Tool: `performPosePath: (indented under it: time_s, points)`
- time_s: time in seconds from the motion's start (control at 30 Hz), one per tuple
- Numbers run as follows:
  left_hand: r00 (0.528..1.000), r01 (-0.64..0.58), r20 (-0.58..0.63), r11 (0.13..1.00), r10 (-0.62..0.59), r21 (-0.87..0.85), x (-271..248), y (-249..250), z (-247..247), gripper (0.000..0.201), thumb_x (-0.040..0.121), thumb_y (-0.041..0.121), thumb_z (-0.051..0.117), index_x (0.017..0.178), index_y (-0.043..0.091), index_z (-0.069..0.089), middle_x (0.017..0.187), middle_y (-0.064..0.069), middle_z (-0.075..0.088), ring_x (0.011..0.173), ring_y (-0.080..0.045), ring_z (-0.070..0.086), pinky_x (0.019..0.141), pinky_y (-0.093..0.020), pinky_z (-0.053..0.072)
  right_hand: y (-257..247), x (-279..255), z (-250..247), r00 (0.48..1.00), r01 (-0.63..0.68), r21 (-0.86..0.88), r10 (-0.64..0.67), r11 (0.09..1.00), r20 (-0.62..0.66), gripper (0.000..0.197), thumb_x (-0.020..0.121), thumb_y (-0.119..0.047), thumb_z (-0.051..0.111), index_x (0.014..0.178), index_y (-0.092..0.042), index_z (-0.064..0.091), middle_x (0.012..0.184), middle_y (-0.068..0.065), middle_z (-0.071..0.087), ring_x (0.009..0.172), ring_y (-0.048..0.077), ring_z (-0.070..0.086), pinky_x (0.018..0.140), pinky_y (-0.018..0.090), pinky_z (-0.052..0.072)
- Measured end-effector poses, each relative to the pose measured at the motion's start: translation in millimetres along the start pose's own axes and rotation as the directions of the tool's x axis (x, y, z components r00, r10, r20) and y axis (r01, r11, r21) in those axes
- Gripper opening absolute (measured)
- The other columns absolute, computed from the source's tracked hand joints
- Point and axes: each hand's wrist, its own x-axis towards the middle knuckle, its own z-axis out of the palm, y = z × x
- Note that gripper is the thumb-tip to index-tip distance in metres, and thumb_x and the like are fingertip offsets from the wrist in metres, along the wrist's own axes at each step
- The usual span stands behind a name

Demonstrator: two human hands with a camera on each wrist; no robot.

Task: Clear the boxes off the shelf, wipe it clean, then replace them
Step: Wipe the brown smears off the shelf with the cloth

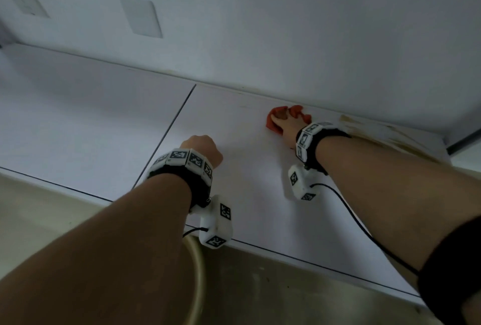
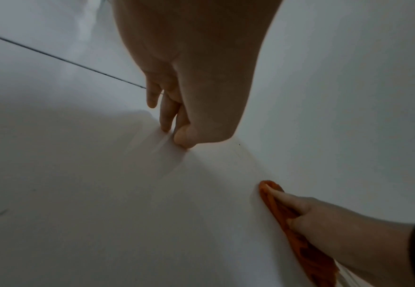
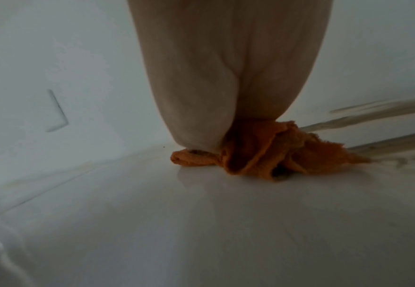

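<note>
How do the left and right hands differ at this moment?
The right hand presses an orange cloth against the shelf near the back wall; the left hand holds nothing. The right hand reaches farther back; the left hand, fingers curled, rests fingertips nearer the front. Both touch the shelf.

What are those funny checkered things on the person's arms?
Each bare forearm wears a black wrist strap ringed with white blocks printed with black square codes, left band, right band. A white camera box hangs under each, trailing a thin black cable.
</note>
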Motion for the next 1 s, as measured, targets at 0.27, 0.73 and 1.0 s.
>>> performPosePath:
  time_s: [0.27,0.73,1.0]
  points:
    - [0.992,-0.096,0.088,0.988,0.086,0.117,-11.7,-4.3,-3.1,0.035,0.091,0.019,0.042,0.120,0.011,0.060,0.124,-0.010,0.058,0.113,-0.027,0.056,0.083,-0.028,0.042,-28.4,-39.3,24.9,0.981,0.069,-0.039,-0.061,0.997,0.182,0.061,0.099,-0.029,0.031,0.151,-0.024,0.000,0.157,0.012,-0.013,0.144,0.039,-0.009,0.116,0.045,-0.001]
    - [0.997,-0.073,-0.025,0.993,0.075,0.096,5.6,-7.7,-0.8,0.032,0.088,0.025,0.047,0.111,0.011,0.065,0.115,-0.010,0.064,0.105,-0.028,0.061,0.083,-0.029,0.047,-73.5,43.0,16.8,0.992,0.104,-0.133,-0.093,0.986,0.088,0.063,0.081,-0.072,0.020,0.131,-0.036,0.034,0.135,-0.001,0.034,0.133,0.021,0.023,0.107,0.033,0.025]
    - [0.995,-0.040,-0.091,0.997,0.046,0.060,12.7,-8.0,2.1,0.025,0.088,0.022,0.046,0.093,0.007,0.065,0.102,-0.013,0.066,0.094,-0.030,0.063,0.074,-0.029,0.046,-81.3,62.7,-5.2,0.998,0.034,-0.004,-0.034,0.999,0.058,0.060,0.099,-0.040,0.027,0.152,-0.019,0.006,0.158,0.013,-0.002,0.145,0.035,0.000,0.117,0.047,0.003]
